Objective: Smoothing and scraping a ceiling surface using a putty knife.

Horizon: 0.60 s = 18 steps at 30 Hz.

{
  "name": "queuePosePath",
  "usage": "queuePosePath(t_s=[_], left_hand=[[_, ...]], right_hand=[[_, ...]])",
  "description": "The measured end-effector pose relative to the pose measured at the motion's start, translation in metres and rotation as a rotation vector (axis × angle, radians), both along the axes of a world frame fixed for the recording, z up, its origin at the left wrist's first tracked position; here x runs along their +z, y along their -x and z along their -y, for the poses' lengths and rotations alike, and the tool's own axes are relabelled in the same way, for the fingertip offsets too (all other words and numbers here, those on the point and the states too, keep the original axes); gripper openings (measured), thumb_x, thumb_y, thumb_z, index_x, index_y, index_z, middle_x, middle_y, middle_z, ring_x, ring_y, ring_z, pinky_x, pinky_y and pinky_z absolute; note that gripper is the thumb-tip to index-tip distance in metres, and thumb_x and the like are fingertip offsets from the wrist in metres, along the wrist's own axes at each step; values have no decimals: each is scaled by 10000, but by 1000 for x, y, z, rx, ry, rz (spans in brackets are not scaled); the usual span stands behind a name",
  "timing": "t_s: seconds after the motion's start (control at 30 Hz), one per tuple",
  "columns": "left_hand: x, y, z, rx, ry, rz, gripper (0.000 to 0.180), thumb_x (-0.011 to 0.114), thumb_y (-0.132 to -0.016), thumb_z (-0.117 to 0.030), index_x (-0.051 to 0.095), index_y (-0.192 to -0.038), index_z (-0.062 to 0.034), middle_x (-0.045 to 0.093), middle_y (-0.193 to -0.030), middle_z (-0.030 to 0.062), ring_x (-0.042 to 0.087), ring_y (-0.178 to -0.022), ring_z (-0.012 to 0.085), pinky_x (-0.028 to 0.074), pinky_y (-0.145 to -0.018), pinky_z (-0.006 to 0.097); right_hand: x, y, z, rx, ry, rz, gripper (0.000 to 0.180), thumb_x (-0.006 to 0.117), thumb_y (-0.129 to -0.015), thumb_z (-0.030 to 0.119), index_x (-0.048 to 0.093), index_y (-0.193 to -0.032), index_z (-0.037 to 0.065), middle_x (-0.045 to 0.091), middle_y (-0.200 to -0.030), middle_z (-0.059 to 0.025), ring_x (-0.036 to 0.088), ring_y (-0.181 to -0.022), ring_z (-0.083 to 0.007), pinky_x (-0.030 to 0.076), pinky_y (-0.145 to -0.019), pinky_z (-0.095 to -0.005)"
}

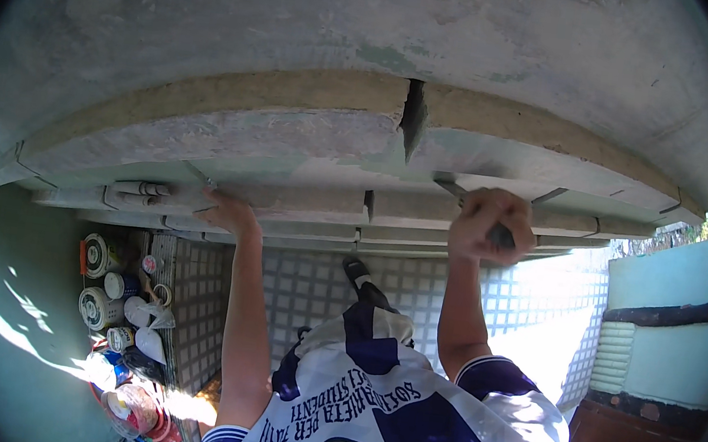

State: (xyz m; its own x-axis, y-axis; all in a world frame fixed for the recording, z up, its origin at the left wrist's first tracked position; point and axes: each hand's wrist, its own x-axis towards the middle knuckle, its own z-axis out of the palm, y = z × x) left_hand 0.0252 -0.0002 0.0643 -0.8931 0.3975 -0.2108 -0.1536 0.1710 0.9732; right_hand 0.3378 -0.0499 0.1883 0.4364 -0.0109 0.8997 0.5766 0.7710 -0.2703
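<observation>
My right hand is closed around the dark handle of a scraper, slightly smeared by motion. Its thin blade points up and left, close to the pale, patchy face of a stepped concrete moulding. To the left, my left hand lies on the edge of a lower ledge, fingers stretched to the left and nothing visible in them. A dark gap splits the upper band between my hands. On the lower ledge, left of my left hand, sits a short, grey-brown ribbed piece.
Several paint buckets, bags and a red basin stand on the left by a green wall. Below lies a tiled floor, with my shoe on it. A light blue-green wall with brown parts is on the right.
</observation>
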Motion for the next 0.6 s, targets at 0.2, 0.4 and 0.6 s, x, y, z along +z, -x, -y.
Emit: queuePosePath(t_s=[0.2, 0.4, 0.6], left_hand=[[-2, 1, -2, 11, -33, 20, 944, 441, -926, -531, -20, -1430, 120, 226, -1403, 357, 411, -1223, 446, 425, -958, 506], [5, -1, 1, 6, -47, 5, 938, 438, -927, -527, -22, -1431, 117, 266, -1382, 364, 439, -1199, 443, 443, -943, 500], [6, -5, 1, -2, -52, 13, 941, 425, -928, -535, -31, -1430, 118, 269, -1382, 359, 439, -1195, 447, 443, -936, 505]], right_hand=[[1, 1, 9, 229, -144, -97, 264, 502, -822, -150, 353, -867, 64, 501, -599, -88, 476, -398, -110, 338, -288, -253], [-23, 8, -8, -29, 162, 26, 265, 468, -874, -92, 284, -808, 87, 448, -576, -82, 401, -342, -95, 337, -287, -244], [-36, 5, -20, -89, 195, 56, 233, 456, -874, -90, 336, -853, 109, 523, -678, -102, 416, -357, -89, 333, -294, -229]])
